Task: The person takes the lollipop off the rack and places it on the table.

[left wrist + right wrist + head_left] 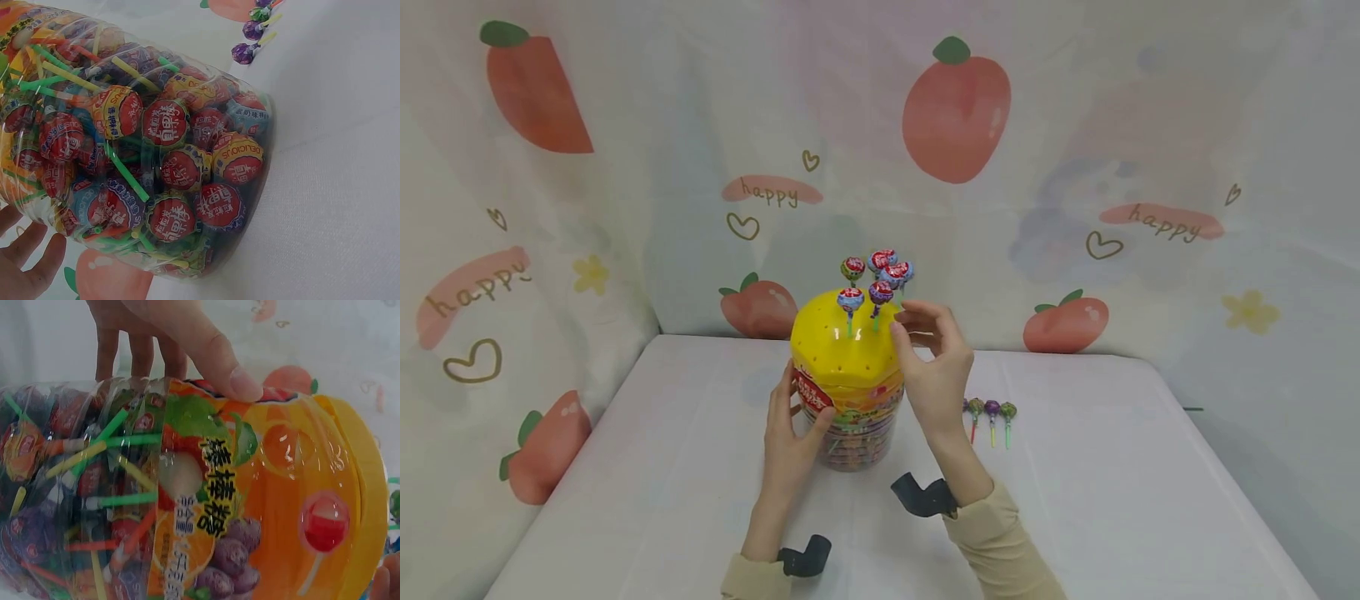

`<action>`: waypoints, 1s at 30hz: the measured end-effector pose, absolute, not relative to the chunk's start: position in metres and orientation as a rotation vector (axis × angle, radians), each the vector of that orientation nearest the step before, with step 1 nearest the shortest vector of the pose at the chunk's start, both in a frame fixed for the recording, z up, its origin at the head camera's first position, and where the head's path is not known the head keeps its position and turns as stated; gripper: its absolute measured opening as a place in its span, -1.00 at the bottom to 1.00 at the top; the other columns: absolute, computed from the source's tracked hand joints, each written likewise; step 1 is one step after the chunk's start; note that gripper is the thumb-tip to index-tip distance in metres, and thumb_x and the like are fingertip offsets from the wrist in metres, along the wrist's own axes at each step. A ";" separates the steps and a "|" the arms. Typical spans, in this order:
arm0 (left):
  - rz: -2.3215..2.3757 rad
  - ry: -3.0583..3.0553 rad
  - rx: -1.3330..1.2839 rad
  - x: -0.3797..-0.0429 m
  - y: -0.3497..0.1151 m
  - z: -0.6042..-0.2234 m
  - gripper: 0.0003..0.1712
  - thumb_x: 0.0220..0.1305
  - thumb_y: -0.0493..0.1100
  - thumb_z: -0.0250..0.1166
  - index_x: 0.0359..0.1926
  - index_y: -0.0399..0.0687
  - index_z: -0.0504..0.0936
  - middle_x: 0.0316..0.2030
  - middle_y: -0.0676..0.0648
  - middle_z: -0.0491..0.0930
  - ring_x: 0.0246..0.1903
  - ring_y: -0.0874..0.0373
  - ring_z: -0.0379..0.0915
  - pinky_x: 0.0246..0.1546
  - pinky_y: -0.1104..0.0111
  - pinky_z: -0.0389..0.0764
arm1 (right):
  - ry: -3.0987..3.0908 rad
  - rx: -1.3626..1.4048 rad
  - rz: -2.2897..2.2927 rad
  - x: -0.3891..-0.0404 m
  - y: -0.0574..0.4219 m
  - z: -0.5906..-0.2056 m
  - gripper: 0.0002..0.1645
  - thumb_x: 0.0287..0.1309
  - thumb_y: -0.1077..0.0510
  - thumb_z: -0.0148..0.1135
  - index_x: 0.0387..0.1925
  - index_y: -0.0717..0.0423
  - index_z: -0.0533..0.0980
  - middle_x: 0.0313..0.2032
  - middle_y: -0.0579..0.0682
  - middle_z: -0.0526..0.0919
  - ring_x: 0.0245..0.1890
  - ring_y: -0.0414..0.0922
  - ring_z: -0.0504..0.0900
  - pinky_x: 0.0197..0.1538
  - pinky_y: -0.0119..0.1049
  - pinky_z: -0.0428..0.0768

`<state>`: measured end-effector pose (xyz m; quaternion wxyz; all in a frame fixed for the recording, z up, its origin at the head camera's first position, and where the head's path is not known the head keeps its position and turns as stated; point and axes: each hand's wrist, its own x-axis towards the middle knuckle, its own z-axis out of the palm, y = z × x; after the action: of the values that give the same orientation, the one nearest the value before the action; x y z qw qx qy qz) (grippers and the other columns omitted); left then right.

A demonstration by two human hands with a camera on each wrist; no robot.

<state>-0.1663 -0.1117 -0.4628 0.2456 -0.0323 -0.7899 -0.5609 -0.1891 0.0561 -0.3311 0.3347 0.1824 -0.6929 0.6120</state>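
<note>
A clear jar (857, 446) packed with wrapped lollipops (169, 125) stands on the table, topped by a yellow lid (823, 337) dotted with small holes. Several lollipops (851, 300) rise upright from the lid. My left hand (793, 442) grips the jar's left side, its thumb (240, 381) lying on the printed label (206, 487). At the lid's right edge, my right hand (936, 358) has its thumb and fingers curled close together at the stick of a blue-wrapped lollipop (897, 273). The stick's lower end is hidden behind the fingers.
Loose lollipops (992, 408) lie in a row on the white tablecloth (1097, 475), right of the jar and partly behind the right forearm. Behind the table hangs a curtain (865, 108) printed with fruit and hearts. Each wrist carries a black mount (921, 496).
</note>
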 end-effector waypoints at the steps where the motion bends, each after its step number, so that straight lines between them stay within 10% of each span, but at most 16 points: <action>1: -1.530 -2.158 -0.086 -0.166 -0.112 -0.463 -0.01 0.18 -0.06 0.36 0.49 0.40 -0.03 0.32 -0.09 0.28 0.29 -0.01 0.21 0.21 -0.01 0.43 | -1.807 0.483 1.604 -0.189 0.054 -0.331 -0.71 0.17 0.29 0.26 -0.05 0.27 0.53 -0.21 0.19 0.64 -0.19 -0.18 0.60 -0.07 -0.49 0.60; 30: -1.529 -2.172 -0.064 -0.167 -0.112 -0.463 -0.01 0.18 -0.05 0.36 0.49 0.39 -0.03 0.32 -0.09 0.29 0.28 -0.02 0.22 0.22 -0.02 0.43 | -1.797 0.509 1.588 -0.199 0.035 -0.324 -0.64 0.14 0.35 0.27 0.00 0.25 0.49 -0.27 0.20 0.65 -0.27 -0.02 0.65 -0.11 -0.48 0.64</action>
<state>-0.1673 -0.1120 -0.4631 0.2397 -0.0232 -0.7936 -0.5587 -0.1991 0.0347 -0.3239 0.3384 0.1956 -0.6898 0.6095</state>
